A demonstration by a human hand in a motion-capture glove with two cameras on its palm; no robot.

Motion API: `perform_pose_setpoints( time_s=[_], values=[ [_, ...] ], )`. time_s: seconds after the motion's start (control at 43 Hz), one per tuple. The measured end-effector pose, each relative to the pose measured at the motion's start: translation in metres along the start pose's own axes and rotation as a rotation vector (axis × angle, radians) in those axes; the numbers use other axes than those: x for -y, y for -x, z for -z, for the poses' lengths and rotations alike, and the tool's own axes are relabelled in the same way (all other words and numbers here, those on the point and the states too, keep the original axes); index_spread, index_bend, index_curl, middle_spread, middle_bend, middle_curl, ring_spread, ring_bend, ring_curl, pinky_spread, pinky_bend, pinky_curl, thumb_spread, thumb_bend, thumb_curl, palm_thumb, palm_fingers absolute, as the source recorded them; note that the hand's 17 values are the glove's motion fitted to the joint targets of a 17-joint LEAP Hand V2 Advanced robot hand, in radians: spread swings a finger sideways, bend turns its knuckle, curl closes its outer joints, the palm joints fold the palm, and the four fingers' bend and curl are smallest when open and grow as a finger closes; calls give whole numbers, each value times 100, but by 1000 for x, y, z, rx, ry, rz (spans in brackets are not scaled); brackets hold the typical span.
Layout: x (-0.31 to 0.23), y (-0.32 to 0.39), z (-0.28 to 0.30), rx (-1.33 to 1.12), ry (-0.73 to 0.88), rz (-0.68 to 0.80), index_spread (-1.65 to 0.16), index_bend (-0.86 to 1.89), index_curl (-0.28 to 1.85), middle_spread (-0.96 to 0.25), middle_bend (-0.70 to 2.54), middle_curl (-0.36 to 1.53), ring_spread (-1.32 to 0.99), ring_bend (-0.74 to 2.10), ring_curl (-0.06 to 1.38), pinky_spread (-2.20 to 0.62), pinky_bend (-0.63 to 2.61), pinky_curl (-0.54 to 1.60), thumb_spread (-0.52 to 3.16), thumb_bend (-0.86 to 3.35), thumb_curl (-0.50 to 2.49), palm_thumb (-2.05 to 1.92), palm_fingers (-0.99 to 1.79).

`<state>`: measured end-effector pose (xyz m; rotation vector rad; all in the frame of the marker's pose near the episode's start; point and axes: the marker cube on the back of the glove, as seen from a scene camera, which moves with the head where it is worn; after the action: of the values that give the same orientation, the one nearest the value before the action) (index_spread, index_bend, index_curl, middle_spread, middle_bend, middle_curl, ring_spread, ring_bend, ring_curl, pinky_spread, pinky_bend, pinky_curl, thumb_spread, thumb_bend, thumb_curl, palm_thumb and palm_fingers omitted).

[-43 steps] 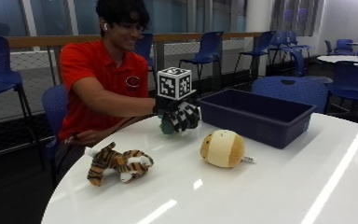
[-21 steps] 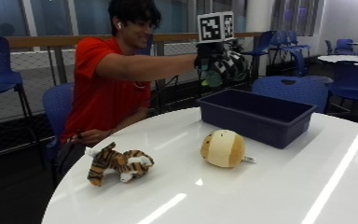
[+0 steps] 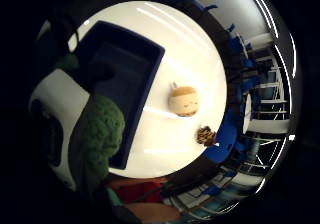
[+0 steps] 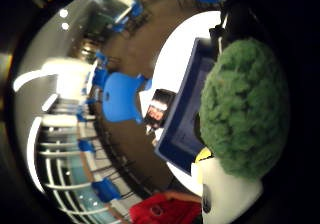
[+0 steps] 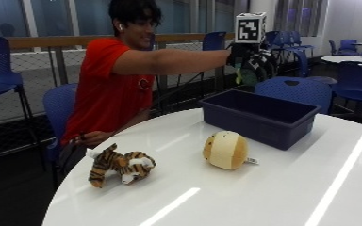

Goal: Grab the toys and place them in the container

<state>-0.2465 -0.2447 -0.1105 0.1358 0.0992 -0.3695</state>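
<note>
My gloved right hand [image 5: 251, 59] is raised high above the far side of the blue container [image 5: 256, 131] and grips a green plush toy [image 5: 243, 75]. That green toy [image 4: 245, 109] fills much of the thumb side palm view, and the green toy [image 3: 100, 129] also shows at the edge of the little finger side view. Below it the container [image 3: 150, 94] shows a dark inside with nothing visible in it. A round tan plush [image 5: 226, 149] lies on the white table [image 5: 281, 197] just before the container. A tiger toy [image 5: 121, 165] lies near the table's left edge.
Blue chairs [image 5: 297, 89] stand behind the container and around the room. The person's bare left hand [image 5: 92, 138] rests low by the table's near left edge. The round tan plush [image 3: 183, 100] and tiger [image 3: 205, 135] lie apart on the tabletop.
My hand has risen from just above the table to well above the container, carrying the green toy, and has drifted a little farther over it. The tiger and the round plush have not moved.
</note>
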Motion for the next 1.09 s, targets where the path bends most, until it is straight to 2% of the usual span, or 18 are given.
perform_pose_setpoints(
  time_s=[0.07, 0.116, 0.14, 0.163, 0.186, 0.21, 0.256, 0.349, 0.442, 0.512, 0.605, 0.745, 1.094],
  values=[
    [-3, -9, -11, -74, 86, 72, -43, 50, 74, -49, 62, 64, -52, 103, 56, -43, 105, 49, 81, 41, 124, 45, 69],
    [-6, -10, -17, -85, 137, 99, -43, 39, 73, -45, 51, 62, -50, 97, 56, -41, 115, 51, 86, 38, 122, 40, 45],
    [-7, -8, -19, -59, 156, 88, -43, 49, 79, -47, 60, 66, -52, 103, 59, -42, 109, 49, 83, 39, 124, 43, 65],
    [-7, -5, -20, -18, 170, 69, -44, 35, 72, -45, 49, 61, -51, 94, 54, -40, 116, 49, 88, 38, 122, 39, 45],
    [-8, -3, -21, 28, 178, 51, -43, 21, 68, -37, 36, 57, -42, 82, 51, -30, 116, 50, 97, 25, 114, 16, -9],
    [-9, -2, -21, 69, 179, 37, -41, 20, 71, -33, 34, 58, -36, 82, 55, -27, 121, 56, 100, 20, 109, 10, -23],
    [-12, -6, -19, 105, 161, 24, -40, 11, 66, -27, 30, 55, -29, 65, 50, -20, 121, 53, 103, 9, 100, -4, -37],
    [-18, -31, -15, 64, 113, 1, -40, 9, 53, -20, 21, 50, -18, 41, 39, -10, 108, 46, 107, -6, 86, -14, -39],
    [-23, -59, -11, 45, 87, -13, -38, 9, 48, -14, 15, 46, -11, 30, 34, -3, 100, 42, 108, -10, 75, -14, -34],
    [-29, -98, -11, 18, 63, -83, -37, 10, 45, -12, 13, 44, -8, 25, 32, 0, 95, 40, 109, -11, 67, -15, -30],
    [-36, -150, -17, 13, 49, -201, -36, 11, 41, -11, 12, 41, -4, 20, 30, 4, 91, 38, 108, -12, 59, -15, -27],
    [-51, -205, -40, 6, 78, -296, -36, 11, 37, -9, 13, 38, -2, 18, 29, 7, 85, 35, 103, -14, 48, -19, -24],
    [-54, -261, -95, 44, 106, -387, -34, 10, 28, -8, 12, 31, 1, 16, 27, 9, 83, 34, 91, -14, 29, -20, -26]
  ],
)
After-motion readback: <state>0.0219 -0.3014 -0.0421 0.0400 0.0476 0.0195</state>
